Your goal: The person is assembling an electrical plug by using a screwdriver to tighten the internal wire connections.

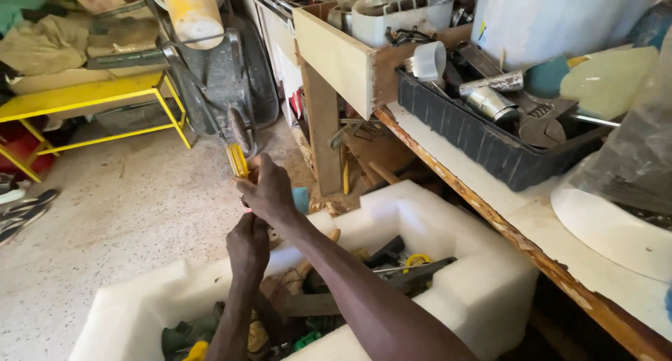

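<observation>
My right hand (268, 191) is raised over the floor and closed around a tool with a yellow striped handle (238, 160), which sticks up out of the fist. Just below it, my left hand (248, 245) is curled with its back to the camera. A small red spot (246, 209) shows between the two hands. What the left fingers hold, if anything, is hidden. Both forearms reach over a white foam box (483, 277) filled with several tools.
A wooden workbench (490, 193) runs along the right, carrying a black tray (455, 126) of metal parts and a white round lid (602, 228). A yellow metal frame (91, 98) and a grey machine (224, 74) with a yellow cylinder stand across the speckled floor. Sandals (21, 207) lie at the left.
</observation>
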